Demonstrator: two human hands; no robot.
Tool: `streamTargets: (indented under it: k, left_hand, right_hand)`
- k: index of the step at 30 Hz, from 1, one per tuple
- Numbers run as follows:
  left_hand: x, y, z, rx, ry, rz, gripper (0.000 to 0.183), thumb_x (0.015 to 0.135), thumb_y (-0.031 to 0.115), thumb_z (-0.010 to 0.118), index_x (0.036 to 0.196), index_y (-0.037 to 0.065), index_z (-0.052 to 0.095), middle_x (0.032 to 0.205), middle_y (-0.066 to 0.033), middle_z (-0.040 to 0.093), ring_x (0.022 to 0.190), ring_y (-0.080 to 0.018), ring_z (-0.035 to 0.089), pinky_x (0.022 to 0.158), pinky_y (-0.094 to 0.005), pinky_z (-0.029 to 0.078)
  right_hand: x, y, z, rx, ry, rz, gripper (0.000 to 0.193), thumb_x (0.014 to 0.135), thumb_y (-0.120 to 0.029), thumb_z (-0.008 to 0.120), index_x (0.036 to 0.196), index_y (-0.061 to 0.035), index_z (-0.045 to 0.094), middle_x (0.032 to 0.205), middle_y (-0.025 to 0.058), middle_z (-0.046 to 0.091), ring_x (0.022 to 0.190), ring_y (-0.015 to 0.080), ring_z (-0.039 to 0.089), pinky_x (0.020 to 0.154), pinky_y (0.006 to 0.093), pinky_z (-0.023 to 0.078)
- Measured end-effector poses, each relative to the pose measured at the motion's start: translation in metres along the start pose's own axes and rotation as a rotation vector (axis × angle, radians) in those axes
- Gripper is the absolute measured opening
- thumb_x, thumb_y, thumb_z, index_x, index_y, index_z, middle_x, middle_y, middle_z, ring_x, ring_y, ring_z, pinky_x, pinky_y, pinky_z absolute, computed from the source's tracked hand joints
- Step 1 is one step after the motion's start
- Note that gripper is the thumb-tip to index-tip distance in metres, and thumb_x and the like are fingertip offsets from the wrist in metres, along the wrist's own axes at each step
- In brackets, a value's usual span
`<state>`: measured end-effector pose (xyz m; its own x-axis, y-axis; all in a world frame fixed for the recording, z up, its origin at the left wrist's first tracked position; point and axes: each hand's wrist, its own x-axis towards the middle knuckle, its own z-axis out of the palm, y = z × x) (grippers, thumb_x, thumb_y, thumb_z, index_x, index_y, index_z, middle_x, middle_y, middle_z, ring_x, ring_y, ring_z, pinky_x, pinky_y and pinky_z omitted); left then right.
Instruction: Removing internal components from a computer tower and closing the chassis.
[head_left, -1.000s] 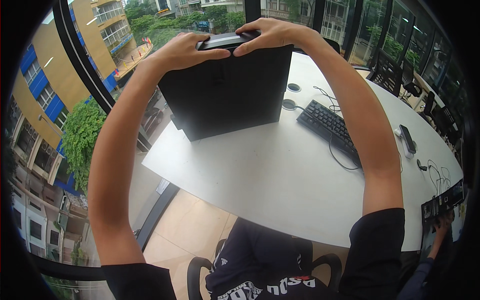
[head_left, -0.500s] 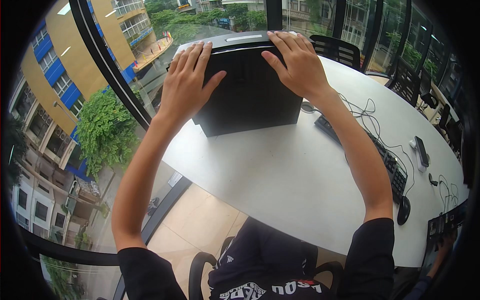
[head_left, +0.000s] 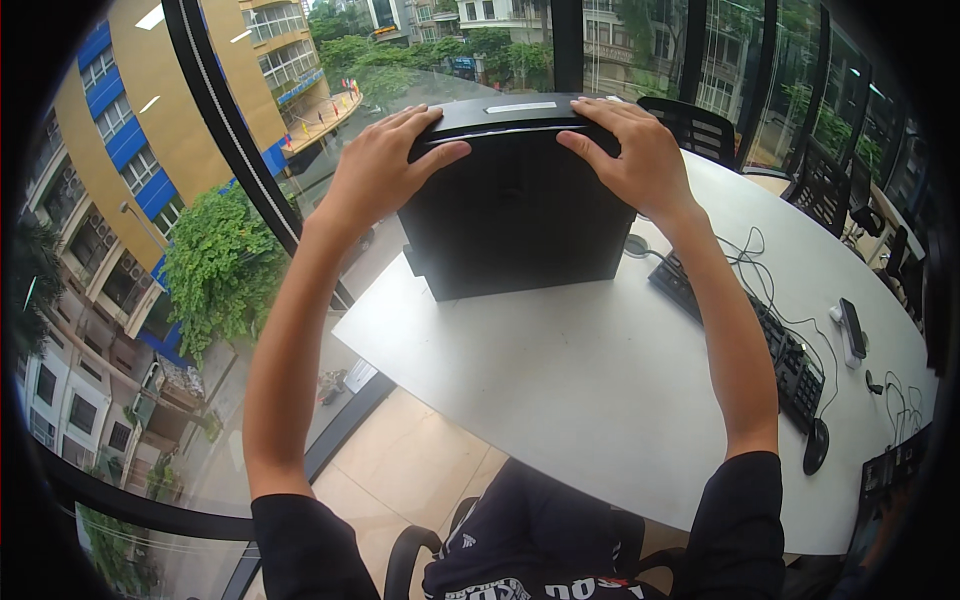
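A large black computer case (head_left: 520, 220) stands upright on the white table in front of me, its broad dark side facing me. A pale strip runs along its top edge. My left hand (head_left: 385, 160) grips the top left corner, fingers over the top and thumb against the near side. At the top right corner, my right hand (head_left: 640, 155) holds it the same way, with its thumb on the near face. The far side of the case is hidden.
On the white table (head_left: 560, 400), right of the case, lie a black keyboard (head_left: 790, 380), a mouse (head_left: 816, 446), loose cables (head_left: 755, 265) and a small upright device (head_left: 852, 330). Office chairs (head_left: 690, 130) stand beyond. Tall windows line the left and far sides.
The view has shifted, so the case and table sit slightly lower and further right. My left fingers, spread over the top edge before, now bend more around the corner. Both hands remain on the case.
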<state>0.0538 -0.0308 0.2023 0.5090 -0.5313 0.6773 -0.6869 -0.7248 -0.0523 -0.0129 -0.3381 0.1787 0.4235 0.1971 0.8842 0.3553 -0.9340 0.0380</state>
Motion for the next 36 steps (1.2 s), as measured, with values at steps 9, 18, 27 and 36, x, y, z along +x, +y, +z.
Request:
streamTargets:
  k: [9,18,27,36]
  left_hand:
    - [-0.001,0.002,0.011,0.027,0.120,0.024,0.062,0.096,0.057,0.063,0.130,0.006,0.069,0.133,-0.0182,0.068,0.126,-0.0347,0.063,0.108,-0.0419,0.047]
    - [0.001,0.000,0.010,0.039,0.122,0.012,0.071,0.095,0.067,0.057,0.127,0.005,0.071,0.131,-0.0180,0.069,0.121,-0.0345,0.066,0.104,-0.0443,0.051]
    - [-0.003,0.002,0.011,0.005,0.176,0.005,0.061,0.094,0.060,0.064,0.129,0.010,0.072,0.131,-0.0161,0.069,0.121,-0.0339,0.066,0.104,-0.0418,0.050]
    - [0.000,0.004,0.005,0.011,0.049,-0.016,0.063,0.096,0.057,0.064,0.133,0.005,0.068,0.136,-0.0175,0.066,0.129,-0.0346,0.061,0.110,-0.0416,0.046]
  right_hand:
    - [0.009,0.005,-0.006,0.059,-0.079,0.103,0.053,0.087,-0.057,0.074,0.109,-0.0088,0.081,0.105,0.0127,0.078,0.097,0.0301,0.074,0.089,0.0392,0.057]
    - [0.015,-0.003,-0.005,-0.078,-0.111,0.144,0.057,0.083,-0.062,0.074,0.109,-0.0124,0.082,0.101,0.0126,0.078,0.091,0.0296,0.075,0.083,0.0388,0.059]
    - [0.029,0.011,-0.011,0.081,-0.262,0.126,0.061,0.088,-0.063,0.073,0.115,-0.0087,0.078,0.114,0.0142,0.076,0.111,0.0300,0.071,0.097,0.0398,0.055]
    - [0.039,0.023,-0.013,0.141,-0.536,0.109,0.071,0.089,-0.065,0.069,0.135,-0.0111,0.067,0.120,0.0166,0.073,0.113,0.0321,0.069,0.105,0.0415,0.051]
